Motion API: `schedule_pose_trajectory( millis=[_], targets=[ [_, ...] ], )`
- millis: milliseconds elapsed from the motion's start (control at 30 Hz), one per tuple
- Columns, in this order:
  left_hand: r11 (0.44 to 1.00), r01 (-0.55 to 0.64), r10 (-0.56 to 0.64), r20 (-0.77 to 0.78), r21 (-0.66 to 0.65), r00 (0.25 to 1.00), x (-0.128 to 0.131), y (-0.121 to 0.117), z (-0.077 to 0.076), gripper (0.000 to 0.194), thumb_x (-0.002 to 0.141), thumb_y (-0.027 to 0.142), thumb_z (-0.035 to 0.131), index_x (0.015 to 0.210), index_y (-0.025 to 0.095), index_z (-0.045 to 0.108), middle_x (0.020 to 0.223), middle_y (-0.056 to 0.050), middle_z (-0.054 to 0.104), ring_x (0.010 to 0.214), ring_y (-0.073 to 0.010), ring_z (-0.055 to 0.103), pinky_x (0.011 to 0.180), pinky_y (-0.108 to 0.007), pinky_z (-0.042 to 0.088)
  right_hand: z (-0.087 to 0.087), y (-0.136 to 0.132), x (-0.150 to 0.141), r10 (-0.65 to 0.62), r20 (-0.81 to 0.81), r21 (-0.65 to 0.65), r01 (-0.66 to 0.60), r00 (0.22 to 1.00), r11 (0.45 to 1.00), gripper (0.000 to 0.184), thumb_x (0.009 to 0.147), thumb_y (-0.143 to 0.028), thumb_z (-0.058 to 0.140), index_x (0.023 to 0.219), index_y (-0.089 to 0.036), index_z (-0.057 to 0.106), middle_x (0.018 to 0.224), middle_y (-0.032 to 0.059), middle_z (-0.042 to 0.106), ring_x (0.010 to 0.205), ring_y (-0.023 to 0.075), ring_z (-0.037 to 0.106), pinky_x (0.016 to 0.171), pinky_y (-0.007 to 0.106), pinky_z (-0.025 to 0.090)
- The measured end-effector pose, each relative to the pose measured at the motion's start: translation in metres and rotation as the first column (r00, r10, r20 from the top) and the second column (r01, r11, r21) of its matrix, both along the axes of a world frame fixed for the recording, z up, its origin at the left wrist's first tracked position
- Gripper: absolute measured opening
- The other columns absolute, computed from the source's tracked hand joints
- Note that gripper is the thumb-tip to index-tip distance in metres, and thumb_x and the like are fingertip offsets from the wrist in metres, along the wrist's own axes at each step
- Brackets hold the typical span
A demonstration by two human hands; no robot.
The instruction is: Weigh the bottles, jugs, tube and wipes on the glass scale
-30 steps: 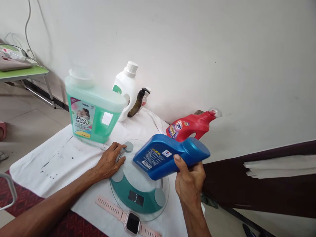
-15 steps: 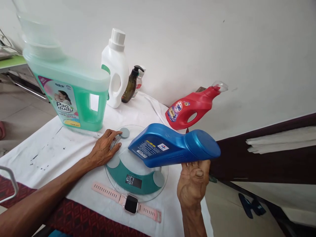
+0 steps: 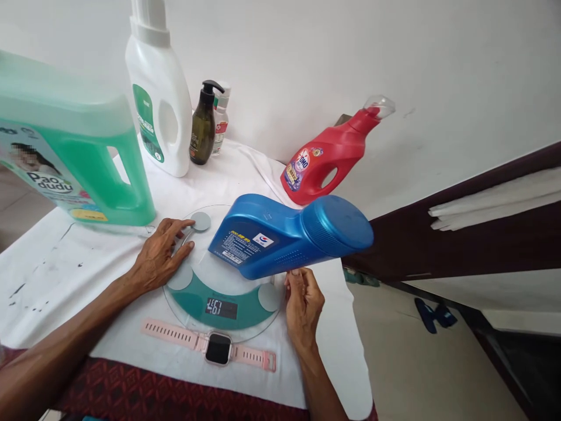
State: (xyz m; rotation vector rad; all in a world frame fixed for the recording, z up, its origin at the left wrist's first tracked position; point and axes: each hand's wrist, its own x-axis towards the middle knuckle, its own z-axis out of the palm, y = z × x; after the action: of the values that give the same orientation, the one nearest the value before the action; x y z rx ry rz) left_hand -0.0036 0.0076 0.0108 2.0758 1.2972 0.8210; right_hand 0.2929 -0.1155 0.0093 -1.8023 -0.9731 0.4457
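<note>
Tablecloth (image 3: 249, 172); left fingers (image 3: 179, 226) parted on scale (image 3: 197, 295)

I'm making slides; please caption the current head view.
Blue bottle over a glass scale, left hand at the scale, right hand by the bottle, pink watch alongside.

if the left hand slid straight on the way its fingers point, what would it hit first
The left hand would probably meet the blue bottle, just beyond the round grey pad it reaches; exact depth is unclear.
</note>
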Motion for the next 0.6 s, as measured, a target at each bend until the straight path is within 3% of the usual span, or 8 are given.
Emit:
schedule_pose_trajectory(
  millis=[233, 600],
  targets=[
    [1.000, -0.003, 0.003, -0.014, -0.005, 1.000, 0.0014, -0.0003, 0.0062, 0.042, 0.101, 0.041, 0.055, 0.139, 0.025, 0.061, 0.117, -0.008, 0.062, 0.095, -0.0213, 0.068, 0.071, -0.034, 0.060, -0.0004, -0.0001, 0.0021, -0.002, -0.045, -0.027, 0.001, 0.999, 1.000, 0.051, 0.095, -0.071, 0.059, 0.083, -0.022, 0.060, 0.068, -0.0041, 0.051, 0.062, 0.0141, 0.045, 0.060, 0.029, 0.035],
    [1.000, 0.013, -0.013, -0.011, 0.002, 1.000, -0.0005, 0.0000, 0.0013, 0.043, 0.103, 0.044, 0.054, 0.141, 0.026, 0.059, 0.119, -0.008, 0.060, 0.096, -0.0214, 0.068, 0.073, -0.035, 0.061, 0.0031, 0.0021, 0.0011, -0.023, -0.037, -0.039, 0.022, 0.999, 0.999, 0.053, 0.091, -0.074, 0.062, 0.080, -0.021, 0.060, 0.066, -0.0042, 0.051, 0.061, 0.0136, 0.044, 0.058, 0.028, 0.033]
  ],
)
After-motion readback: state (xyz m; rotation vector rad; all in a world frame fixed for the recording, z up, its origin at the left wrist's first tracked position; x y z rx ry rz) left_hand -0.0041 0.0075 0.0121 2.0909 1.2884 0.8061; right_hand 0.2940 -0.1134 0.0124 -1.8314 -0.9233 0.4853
